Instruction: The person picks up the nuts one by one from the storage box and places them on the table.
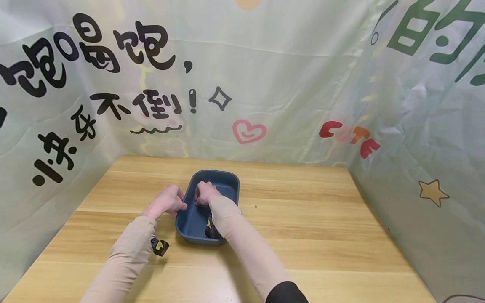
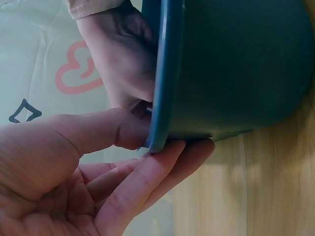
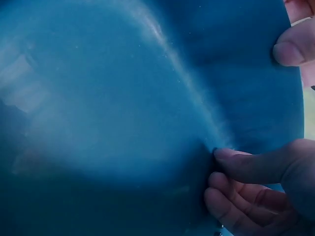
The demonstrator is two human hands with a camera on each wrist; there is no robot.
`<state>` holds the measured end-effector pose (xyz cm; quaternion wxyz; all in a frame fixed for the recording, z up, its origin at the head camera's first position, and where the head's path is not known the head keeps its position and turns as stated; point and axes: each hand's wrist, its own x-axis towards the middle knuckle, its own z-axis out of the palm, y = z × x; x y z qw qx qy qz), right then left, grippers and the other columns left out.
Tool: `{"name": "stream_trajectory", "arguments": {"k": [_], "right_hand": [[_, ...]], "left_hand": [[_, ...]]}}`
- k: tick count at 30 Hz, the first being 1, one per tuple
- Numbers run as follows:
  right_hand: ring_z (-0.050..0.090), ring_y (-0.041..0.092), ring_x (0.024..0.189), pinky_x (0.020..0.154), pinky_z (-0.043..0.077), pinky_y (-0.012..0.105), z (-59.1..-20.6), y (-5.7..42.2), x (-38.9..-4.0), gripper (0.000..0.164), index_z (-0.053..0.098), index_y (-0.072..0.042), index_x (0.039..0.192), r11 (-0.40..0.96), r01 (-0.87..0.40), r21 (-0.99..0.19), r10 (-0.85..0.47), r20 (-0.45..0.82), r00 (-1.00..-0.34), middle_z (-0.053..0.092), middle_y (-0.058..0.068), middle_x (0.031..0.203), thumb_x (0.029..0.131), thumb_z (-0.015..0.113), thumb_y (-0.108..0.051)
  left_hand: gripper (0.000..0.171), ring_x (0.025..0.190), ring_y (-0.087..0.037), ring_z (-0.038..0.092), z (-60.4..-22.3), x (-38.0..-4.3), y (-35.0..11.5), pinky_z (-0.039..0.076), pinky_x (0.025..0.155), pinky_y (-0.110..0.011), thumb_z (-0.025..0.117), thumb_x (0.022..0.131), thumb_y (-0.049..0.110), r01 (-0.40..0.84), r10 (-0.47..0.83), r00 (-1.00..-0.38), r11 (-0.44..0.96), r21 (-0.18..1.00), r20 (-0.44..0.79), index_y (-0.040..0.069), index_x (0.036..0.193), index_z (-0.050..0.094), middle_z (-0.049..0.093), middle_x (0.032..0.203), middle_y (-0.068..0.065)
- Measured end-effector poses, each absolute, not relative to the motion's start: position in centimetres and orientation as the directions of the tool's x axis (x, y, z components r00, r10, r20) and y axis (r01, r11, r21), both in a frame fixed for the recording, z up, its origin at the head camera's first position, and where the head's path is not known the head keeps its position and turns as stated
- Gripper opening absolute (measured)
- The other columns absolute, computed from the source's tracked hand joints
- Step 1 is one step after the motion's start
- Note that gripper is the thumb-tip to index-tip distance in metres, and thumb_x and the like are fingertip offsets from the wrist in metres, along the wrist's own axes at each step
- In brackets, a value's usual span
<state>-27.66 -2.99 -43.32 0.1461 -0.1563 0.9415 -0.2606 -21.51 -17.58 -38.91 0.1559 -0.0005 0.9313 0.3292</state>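
A dark blue rectangular basin [image 1: 195, 225] with rounded corners stands on the wooden table. At its left side, my left hand [image 1: 169, 200] pinches the rim, thumb on the inside and fingers against the outer wall in the left wrist view. My right hand [image 1: 206, 193] reaches down into the basin with curled fingers. In the right wrist view its thumb [image 3: 256, 164] and fingertips are right at the basin's inner wall, the thumb apart from the fingers. I cannot tell whether something small sits between them.
A tiny round thing [image 1: 255, 206] lies on the table [image 1: 303, 223] to the right of the basin. Printed cloth sheets [image 1: 295, 92] hang behind and at both sides. Black wrist cameras [image 1: 159, 247] are on both forearms, the right one over the basin.
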Motion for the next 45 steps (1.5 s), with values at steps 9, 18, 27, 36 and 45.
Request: {"name": "stream_trajectory", "arguments": {"k": [9, 18, 27, 36, 45], "right_hand": [[0.058, 0.014, 0.062, 0.053, 0.046, 0.022, -43.5, -3.0, -27.7, 0.01, 0.07, -0.011, 0.078, 0.837, -0.252, -0.485, -0.375, -0.173, -0.911, 0.062, 0.0, 0.071, 0.083, 0.077, -0.005], [0.059, 0.018, 0.074, 0.061, 0.047, 0.025, -43.6, -3.4, -28.0, 0.01, 0.069, -0.013, 0.081, 0.868, -0.289, -0.405, -0.376, -0.155, -0.914, 0.064, 0.0, 0.079, 0.083, 0.078, -0.008], [0.06, 0.022, 0.077, 0.063, 0.05, 0.032, -43.8, -3.8, -28.1, 0.015, 0.067, -0.015, 0.072, 0.876, -0.372, -0.307, -0.419, -0.106, -0.902, 0.065, 0.003, 0.078, 0.085, 0.073, -0.01], [0.061, 0.024, 0.088, 0.075, 0.057, 0.038, -43.9, -4.0, -27.7, 0.005, 0.069, -0.015, 0.085, 0.875, -0.422, -0.237, -0.451, -0.082, -0.889, 0.066, 0.007, 0.096, 0.088, 0.071, -0.011], [0.062, 0.022, 0.081, 0.07, 0.057, 0.034, -44.0, -4.3, -27.6, 0.008, 0.072, -0.014, 0.096, 0.864, -0.484, -0.138, -0.497, -0.091, -0.863, 0.07, 0.006, 0.097, 0.089, 0.071, -0.01]], "left_hand": [[0.023, 0.064, -0.017, 0.068, -39.0, -21.5, -17.4, 0.064, 0.06, -0.03, 0.071, 0.084, 0.002, -0.113, 0.095, -0.95, 0.784, 0.611, -0.297, -0.01, 0.102, 0.064, 0.066, 0.095, -0.022], [0.023, 0.064, -0.017, 0.069, -38.7, -21.3, -17.5, 0.064, 0.06, -0.031, 0.071, 0.084, 0.002, -0.107, 0.094, -0.953, 0.785, 0.61, -0.289, -0.011, 0.101, 0.063, 0.066, 0.094, -0.023], [0.024, 0.066, -0.019, 0.069, -38.7, -21.4, -17.5, 0.065, 0.061, -0.032, 0.07, 0.084, 0.002, -0.108, 0.095, -0.952, 0.786, 0.608, -0.292, -0.011, 0.102, 0.062, 0.065, 0.095, -0.024], [0.026, 0.068, -0.02, 0.069, -39.0, -21.5, -17.5, 0.064, 0.062, -0.031, 0.07, 0.085, 0.002, -0.126, 0.087, -0.948, 0.781, 0.611, -0.307, -0.012, 0.105, 0.061, 0.064, 0.1, -0.025], [0.027, 0.066, -0.019, 0.069, -39.1, -21.6, -17.7, 0.064, 0.061, -0.031, 0.07, 0.084, 0.002, -0.114, 0.096, -0.95, 0.778, 0.617, -0.297, -0.012, 0.105, 0.06, 0.064, 0.098, -0.024]]}}
